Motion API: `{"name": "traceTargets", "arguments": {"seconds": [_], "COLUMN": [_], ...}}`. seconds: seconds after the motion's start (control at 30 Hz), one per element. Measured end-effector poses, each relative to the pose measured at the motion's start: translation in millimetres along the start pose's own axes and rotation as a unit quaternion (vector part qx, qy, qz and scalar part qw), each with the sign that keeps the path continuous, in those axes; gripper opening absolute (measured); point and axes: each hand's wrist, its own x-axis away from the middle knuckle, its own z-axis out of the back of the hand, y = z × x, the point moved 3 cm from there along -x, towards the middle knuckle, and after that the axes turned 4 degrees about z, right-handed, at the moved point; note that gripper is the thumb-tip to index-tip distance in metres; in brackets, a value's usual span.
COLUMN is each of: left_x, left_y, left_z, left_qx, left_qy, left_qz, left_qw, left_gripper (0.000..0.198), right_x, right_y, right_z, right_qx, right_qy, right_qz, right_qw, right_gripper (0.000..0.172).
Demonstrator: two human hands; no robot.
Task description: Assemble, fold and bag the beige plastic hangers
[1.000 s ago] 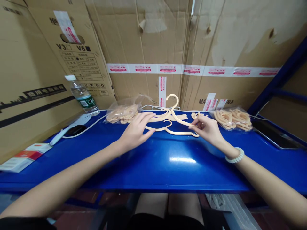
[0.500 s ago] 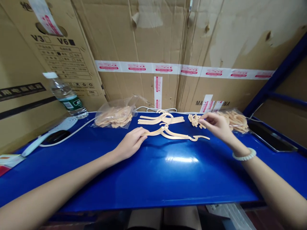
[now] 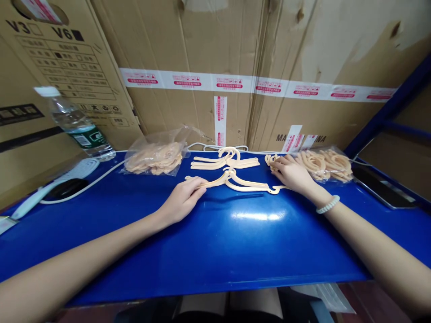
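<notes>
My left hand [image 3: 184,197] is closed round the left arm of a cream plastic folding clothes hanger [image 3: 247,185]. At the right end of this hanger, a small hooked piece sticks out towards my right hand. My right hand [image 3: 292,174] reaches down over a small pile of cream hook-shaped pieces [image 3: 269,159], fingers bent together. Its fingertips are partly hidden, so whether a piece is between them does not show. Behind the held hanger lies a stack of similar hangers [image 3: 205,165], their curved hooks towards the middle.
A clear bag of cream parts [image 3: 155,159] lies at the back left, another bag of curved parts [image 3: 325,165] at the right. A water bottle [image 3: 84,132], a pale brush [image 3: 72,175], a cable and a dark phone [image 3: 384,186] line the blue table [image 3: 188,255]. Cardboard [image 3: 188,45] walls the back.
My right hand has come down onto the pile of small hook pieces. My left hand keeps its hold on the hanger. The view has shifted slightly.
</notes>
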Motion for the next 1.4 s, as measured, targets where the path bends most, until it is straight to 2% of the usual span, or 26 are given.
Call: {"name": "traceTargets", "arguments": {"seconds": [0.1,0.27,0.33,0.4,0.47,0.53,0.6,0.7,0.73,0.8,0.93,1.13,1.3,1.4], "left_x": [-0.3,-0.1,0.2,0.5,0.8,1.0,1.2,1.4,1.5,1.6,1.7,1.6,2.0,2.5], "left_y": [0.1,0.9,0.3,-0.5,-1.3,-1.6,-1.2,0.0,0.3,0.6,-0.3,-1.0,0.1,-0.5], "left_z": [0.2,2.7,3.8,4.7,5.4,6.1,6.8,7.5,7.7,7.8,7.4,7.4,8.2,8.4], "left_qx": [0.000,-0.005,-0.001,0.010,0.028,0.047,0.059,0.061,0.061,0.059,0.062,0.060,0.059,0.054], "left_qy": [0.003,0.011,0.013,0.017,0.025,0.035,0.045,0.052,0.053,0.054,0.057,0.054,0.051,0.054], "left_qz": [0.003,0.011,0.016,0.020,0.024,0.028,0.031,0.031,0.031,0.032,0.027,0.025,0.025,0.023], "left_qw": [1.000,1.000,1.000,1.000,0.999,0.998,0.997,0.996,0.996,0.996,0.996,0.996,0.997,0.997], "left_gripper": [0.027,0.028,0.029,0.029,0.029,0.029,0.029,0.029,0.029,0.029,0.027,0.026,0.026,0.027], "right_x": [-1.4,-1.2,-0.3,2.5,7.7,14.1,18.7,20.1,19.6,18.4,18.0,20.9,19.7,19.2], "right_y": [1.4,4.2,3.6,3.1,2.4,-1.2,-9.3,-27.0,-33.2,-43.4,-51.6,-47.5,-48.6,-48.1], "right_z": [-2.6,-3.4,0.1,7.4,17.1,27.2,36.3,43.7,44.4,43.9,39.8,37.8,33.8,29.7], "right_qx": [-0.008,-0.042,-0.087,-0.168,-0.286,-0.418,-0.542,-0.682,-0.712,-0.745,-0.765,-0.757,-0.777,-0.779], "right_qy": [0.004,0.047,0.084,0.142,0.205,0.253,0.268,0.223,0.199,0.161,0.131,0.144,0.109,0.071], "right_qz": [-0.014,-0.025,-0.038,-0.083,-0.159,-0.230,-0.271,-0.305,-0.313,-0.325,-0.336,-0.355,-0.352,-0.332], "right_qw": [1.000,0.998,0.992,0.972,0.922,0.842,0.749,0.627,0.597,0.559,0.533,0.529,0.511,0.527], "right_gripper": [0.024,0.022,0.023,0.023,0.023,0.023,0.023,0.026,0.028,0.030,0.034,0.039,0.037,0.039]}}
